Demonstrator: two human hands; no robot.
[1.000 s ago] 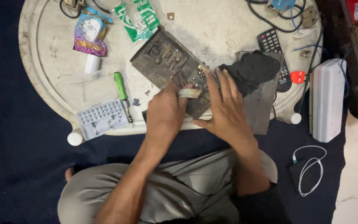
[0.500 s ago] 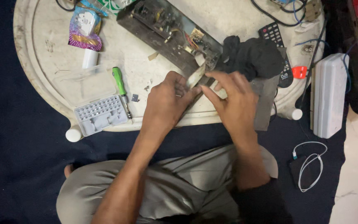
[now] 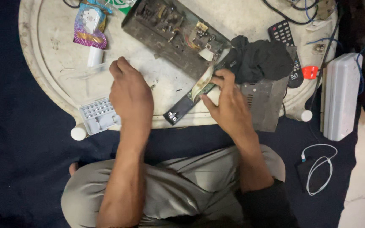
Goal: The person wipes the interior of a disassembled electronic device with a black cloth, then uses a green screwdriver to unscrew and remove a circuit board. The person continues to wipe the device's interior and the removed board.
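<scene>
Right hand [image 3: 229, 105] lies palm down at the near edge of the low round table [image 3: 43, 80], fingers bent, thumb and forefinger pinched on a small folded pale strip [image 3: 202, 83] that stands up just ahead of the thumb. Under the same fingertips: the near end of a long dark circuit board [image 3: 178, 36], which runs away from the hand, up and to its left, across the table. A narrow black bar [image 3: 181, 108] juts out beside the thumb, toward the left hand. A crumpled black cloth [image 3: 258, 59] sits just beyond the right knuckles, touching the board; a grey perforated metal plate [image 3: 267, 103] lies directly outboard of the hand, partly under it.

Left hand [image 3: 132, 95] hovers or rests palm down over the table, well apart from the right hand, fingers loosely curled. Whether it grips anything cannot be told; the palm hides what is beneath. Close beside its wrist, on the outer side: a pale grey compartment tray [image 3: 99, 116] at the table edge. Ahead of its fingertips: a small white tube [image 3: 94, 57] and a purple foil packet [image 3: 89, 27].

Far outboard of the right hand: a black remote control [image 3: 284, 36], a white rectangular box [image 3: 339, 97], a coiled white cable [image 3: 317, 169] on dark floor cloth
</scene>
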